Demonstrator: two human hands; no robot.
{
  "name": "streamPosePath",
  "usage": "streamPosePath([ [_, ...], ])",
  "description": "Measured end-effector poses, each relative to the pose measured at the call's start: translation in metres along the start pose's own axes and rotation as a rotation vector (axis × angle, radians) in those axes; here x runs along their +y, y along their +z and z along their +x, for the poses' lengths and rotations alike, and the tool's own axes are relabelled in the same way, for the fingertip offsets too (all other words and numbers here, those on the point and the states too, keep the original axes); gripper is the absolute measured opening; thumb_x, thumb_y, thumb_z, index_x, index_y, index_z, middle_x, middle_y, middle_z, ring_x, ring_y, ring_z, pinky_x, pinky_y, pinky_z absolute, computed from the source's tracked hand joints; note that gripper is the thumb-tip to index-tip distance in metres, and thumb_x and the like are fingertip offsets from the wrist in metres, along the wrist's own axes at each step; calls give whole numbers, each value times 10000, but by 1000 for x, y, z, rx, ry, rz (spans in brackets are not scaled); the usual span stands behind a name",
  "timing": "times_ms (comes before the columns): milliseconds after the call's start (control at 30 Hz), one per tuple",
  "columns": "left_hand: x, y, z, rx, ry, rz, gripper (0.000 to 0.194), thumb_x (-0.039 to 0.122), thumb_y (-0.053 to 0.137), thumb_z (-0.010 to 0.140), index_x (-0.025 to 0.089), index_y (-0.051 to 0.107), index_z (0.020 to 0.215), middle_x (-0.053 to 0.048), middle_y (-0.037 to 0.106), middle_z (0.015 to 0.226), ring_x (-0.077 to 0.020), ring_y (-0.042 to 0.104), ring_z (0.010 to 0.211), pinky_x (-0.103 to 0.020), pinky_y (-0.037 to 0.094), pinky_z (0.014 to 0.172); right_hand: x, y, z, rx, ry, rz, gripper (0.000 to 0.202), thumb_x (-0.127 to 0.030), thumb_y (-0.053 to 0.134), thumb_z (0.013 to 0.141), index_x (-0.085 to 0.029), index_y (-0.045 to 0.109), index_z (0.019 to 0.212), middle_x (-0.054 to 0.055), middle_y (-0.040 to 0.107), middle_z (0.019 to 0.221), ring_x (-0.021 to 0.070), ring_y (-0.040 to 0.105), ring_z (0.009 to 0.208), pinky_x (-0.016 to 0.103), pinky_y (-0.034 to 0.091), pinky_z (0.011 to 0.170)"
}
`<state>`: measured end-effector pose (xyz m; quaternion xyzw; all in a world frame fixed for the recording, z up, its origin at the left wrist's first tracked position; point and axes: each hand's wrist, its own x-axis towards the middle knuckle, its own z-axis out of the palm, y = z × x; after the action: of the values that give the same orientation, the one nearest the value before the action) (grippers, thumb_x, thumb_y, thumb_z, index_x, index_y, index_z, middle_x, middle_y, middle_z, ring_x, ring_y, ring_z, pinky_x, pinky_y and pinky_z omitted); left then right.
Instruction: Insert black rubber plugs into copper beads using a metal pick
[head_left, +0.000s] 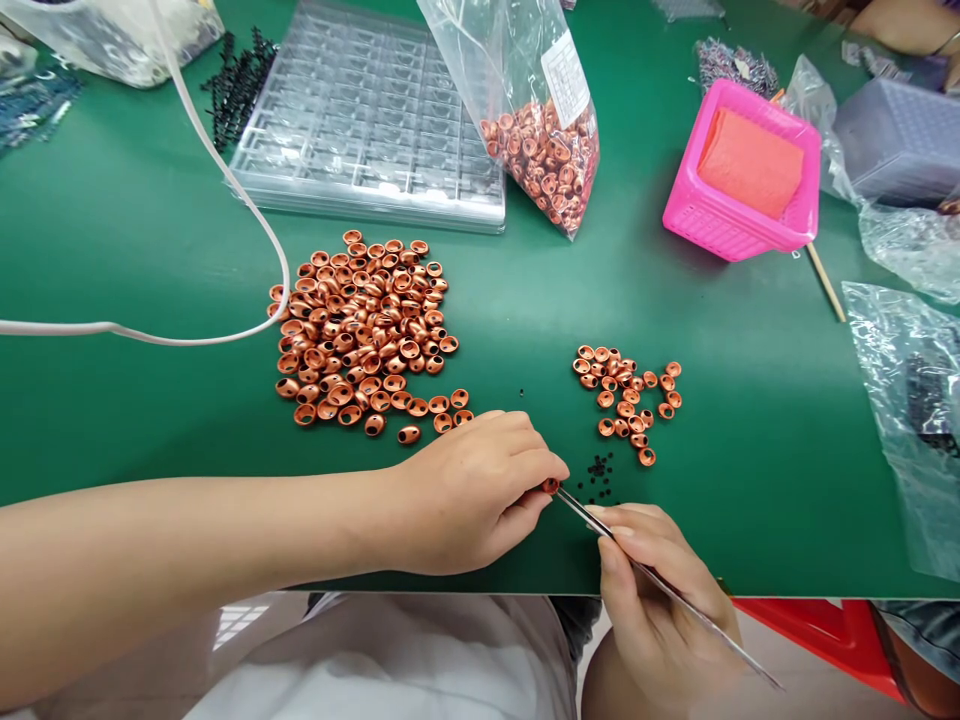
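Between thumb and forefinger, my left hand (480, 490) pinches a small copper-coloured cup-shaped part (551, 486) just above the green table. My right hand (660, 590) grips metal tweezers (675, 592), whose tips reach the opening of that part. Whether the tips hold anything is too small to tell. Tiny black pieces (600, 468) lie scattered just beyond the tweezers. Left of them spreads a large heap of copper-coloured parts (367, 320), each with a dark hole. A smaller group of the same parts (626, 395) lies to the right, beyond the black pieces.
Stacked clear plastic trays (360, 120) and a bag of copper parts (551, 150) stand at the back. A pink basket (739, 235) holds an orange-red sponge-like block (750, 160). A white cable (247, 200) loops over the left side. Clear plastic bags (900, 400) lie at right.
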<state>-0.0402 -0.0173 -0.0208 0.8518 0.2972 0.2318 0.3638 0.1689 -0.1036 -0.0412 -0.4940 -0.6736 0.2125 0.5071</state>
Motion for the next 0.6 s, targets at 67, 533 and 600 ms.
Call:
streamPosePath([
  [67, 0, 0, 0, 6, -7, 5, 185, 116, 505, 937, 121, 661, 1036, -74, 690, 885, -195, 557, 830, -347, 463, 774, 0, 0, 0, -9, -3, 5, 379, 37, 650, 783, -201, 652, 1078, 59, 764, 982, 206, 738, 859, 383, 624, 708],
  [533, -2, 4, -1, 63, 9, -5, 148, 128, 531, 933, 134, 655, 1014, -50, 683, 852, -182, 557, 800, -324, 449, 741, 1, 4, -1, 19, -21, 2, 420, 57, 652, 771, -205, 663, 1098, 59, 766, 997, 203, 739, 858, 374, 624, 696],
  [600, -1, 4, -1, 51, 0, -3, 147, 123, 529, 934, 131, 653, 1011, -53, 682, 856, -183, 559, 804, -326, 453, 748, 1, 4, -2, 31, -15, 6, 416, 62, 650, 765, -199, 667, 1088, 61, 766, 992, 205, 740, 853, 373, 623, 690],
])
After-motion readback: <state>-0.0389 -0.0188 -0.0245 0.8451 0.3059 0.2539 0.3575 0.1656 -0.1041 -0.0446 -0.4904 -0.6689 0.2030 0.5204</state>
